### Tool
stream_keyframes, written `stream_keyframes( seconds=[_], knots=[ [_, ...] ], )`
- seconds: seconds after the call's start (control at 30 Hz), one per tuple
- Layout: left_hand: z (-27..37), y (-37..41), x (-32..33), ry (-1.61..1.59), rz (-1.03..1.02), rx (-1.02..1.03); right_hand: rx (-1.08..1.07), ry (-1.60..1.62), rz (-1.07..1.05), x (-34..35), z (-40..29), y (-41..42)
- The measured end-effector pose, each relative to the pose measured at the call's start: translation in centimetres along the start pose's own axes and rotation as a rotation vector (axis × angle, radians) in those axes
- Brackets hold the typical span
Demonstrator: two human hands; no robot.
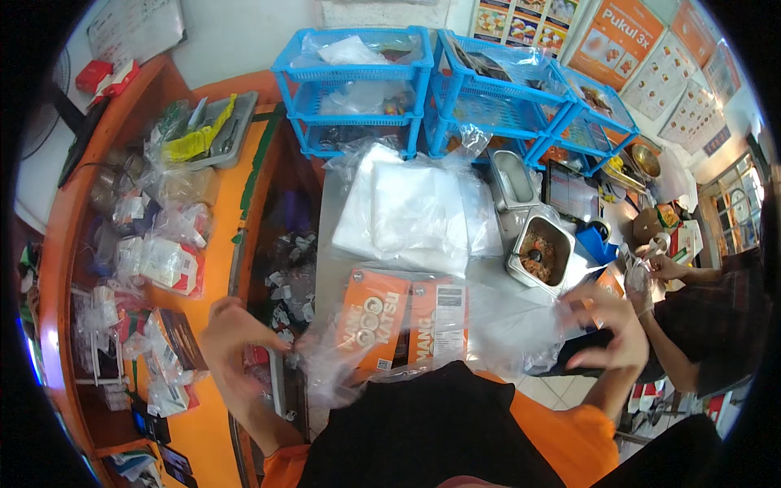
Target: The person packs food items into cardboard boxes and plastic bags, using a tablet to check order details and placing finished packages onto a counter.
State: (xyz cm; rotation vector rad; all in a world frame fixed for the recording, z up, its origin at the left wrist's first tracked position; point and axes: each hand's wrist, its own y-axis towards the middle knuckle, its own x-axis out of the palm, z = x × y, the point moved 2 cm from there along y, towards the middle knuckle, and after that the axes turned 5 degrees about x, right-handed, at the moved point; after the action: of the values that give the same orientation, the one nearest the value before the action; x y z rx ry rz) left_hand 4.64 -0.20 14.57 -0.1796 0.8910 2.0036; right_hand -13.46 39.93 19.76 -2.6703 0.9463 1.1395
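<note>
Two orange printed food boxes [373, 320] lie side by side at the near edge of the metal table, with a clear plastic bag [326, 366] around or over them. My left hand [241, 335] is left of the boxes, its fingertips at the blurred edge of that plastic. To the right, my right hand [610, 329] is raised with curved fingers, beside blurred plastic film [518, 317]. Motion blur hides whether either hand grips the plastic. Beyond the boxes lies a stack of clear plastic bags [418, 207].
Blue plastic rack shelves [357, 73] stand at the back. Steel food containers [540, 250], a tablet [572, 190] and a blue tape dispenser [595, 244] are on the right. Another person [701, 305] works there. An orange counter [213, 378] with bagged boxes runs along the left.
</note>
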Motion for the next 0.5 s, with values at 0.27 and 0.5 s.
stream_keyframes(
  seconds=[0.27, 0.5],
  knots=[
    [-19.2, -10.7, 17.3, -0.393, -0.139, -0.895, 0.656, 0.969, 0.436, 25.7, 19.8, -5.0],
    [-15.2, -11.1, 17.1, -0.296, -0.318, -0.451, 0.545, 0.211, -0.225, 19.2, 18.6, 2.5]
  ],
)
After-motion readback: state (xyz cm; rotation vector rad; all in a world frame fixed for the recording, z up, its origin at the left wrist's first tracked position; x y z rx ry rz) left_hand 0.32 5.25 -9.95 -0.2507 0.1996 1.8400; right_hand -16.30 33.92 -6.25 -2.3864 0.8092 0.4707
